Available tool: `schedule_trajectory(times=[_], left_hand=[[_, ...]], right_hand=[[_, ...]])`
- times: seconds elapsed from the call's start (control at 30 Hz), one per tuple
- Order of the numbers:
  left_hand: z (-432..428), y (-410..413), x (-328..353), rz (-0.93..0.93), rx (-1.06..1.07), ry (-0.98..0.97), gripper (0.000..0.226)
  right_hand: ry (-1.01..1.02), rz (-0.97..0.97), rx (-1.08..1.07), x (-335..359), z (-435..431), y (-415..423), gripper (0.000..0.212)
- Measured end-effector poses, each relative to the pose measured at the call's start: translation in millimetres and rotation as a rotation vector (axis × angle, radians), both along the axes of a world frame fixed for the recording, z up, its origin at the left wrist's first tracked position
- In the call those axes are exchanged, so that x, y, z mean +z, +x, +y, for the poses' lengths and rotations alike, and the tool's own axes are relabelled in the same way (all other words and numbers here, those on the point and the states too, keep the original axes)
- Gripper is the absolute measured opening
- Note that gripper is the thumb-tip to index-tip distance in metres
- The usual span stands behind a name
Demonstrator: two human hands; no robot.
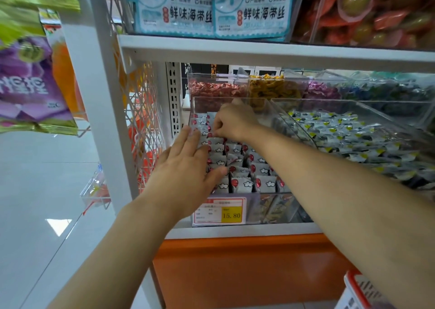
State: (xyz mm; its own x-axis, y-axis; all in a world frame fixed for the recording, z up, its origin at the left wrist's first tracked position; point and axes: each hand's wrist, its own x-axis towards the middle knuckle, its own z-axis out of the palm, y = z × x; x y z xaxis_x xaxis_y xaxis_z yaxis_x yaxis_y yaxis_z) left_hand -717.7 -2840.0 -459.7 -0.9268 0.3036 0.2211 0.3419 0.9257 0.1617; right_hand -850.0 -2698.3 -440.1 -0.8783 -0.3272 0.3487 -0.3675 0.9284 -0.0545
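Now, left hand (186, 167) flat on glossy crimped sachets (244, 184), right hand (233, 120) pinching one, inside clear plastic bin (268, 113).

white shelf (235, 233) | on it: clear bin (275, 206) of packets (244, 184), second bin (329, 107) beside | candy bins (216, 82) behind

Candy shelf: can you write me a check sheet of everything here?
Surface: white shelf.
Job's things: white-and-red packets stand in rows inside a clear bin.
Clutter: yellow price tag on the bin's front; neighbouring bin full of grey sweets.
Hands: left hand lies flat against the packets; right hand pinches packets at the back.
Cables: nothing seen.
Surroundings: purple bags hang on the left; shiny floor below.
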Motion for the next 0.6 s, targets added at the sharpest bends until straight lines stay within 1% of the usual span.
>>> schedule_trajectory(times=[0.03, 0.07, 0.13, 0.2, 0.3, 0.37, 0.4, 0.47, 0.53, 0.6], left_hand=[[0, 0, 0, 0.001, 0.0, 0.006, 0.07], [0, 1, 0, 0.005, -0.001, 0.013, 0.069], [0, 1, 1, 0.025, 0.003, 0.03, 0.064], [0, 2, 3, 0.069, 0.012, 0.057, 0.059], [1, 6, 7, 0.223, 0.019, 0.113, 0.05], [4, 10, 11, 0.34, 0.014, 0.19, 0.045], [6, 12, 12, 0.365, 0.01, 0.247, 0.043], [11, 16, 12, 0.324, -0.001, 0.395, 0.043], [17, 19, 9, 0.204, -0.023, 0.537, 0.047], [23, 23, 7, 0.054, -0.051, 0.671, 0.046]], right_hand=[[-0.035, 0.004, 0.012, 1, 0, 0, 0.012], [-0.118, -0.005, 0.034, 3, 2, 1, 0.013], [-0.364, -0.037, 0.094, 9, 6, 7, 0.013], [-0.55, 0.014, 0.112, 18, 13, 20, 0.011], [-0.768, 0.176, 0.05, 23, 27, 49, 0.008], [-0.967, 0.196, 0.03, 22, 37, 72, 0.01], [-1.048, 0.191, 0.024, 21, 41, 84, 0.012], [-1.159, 0.171, -0.007, 18, 49, 107, 0.012], [-1.26, 0.125, -0.016, 14, 55, 127, 0.01], [-1.378, 0.057, 0.003, 7, 57, 143, 0.013]])
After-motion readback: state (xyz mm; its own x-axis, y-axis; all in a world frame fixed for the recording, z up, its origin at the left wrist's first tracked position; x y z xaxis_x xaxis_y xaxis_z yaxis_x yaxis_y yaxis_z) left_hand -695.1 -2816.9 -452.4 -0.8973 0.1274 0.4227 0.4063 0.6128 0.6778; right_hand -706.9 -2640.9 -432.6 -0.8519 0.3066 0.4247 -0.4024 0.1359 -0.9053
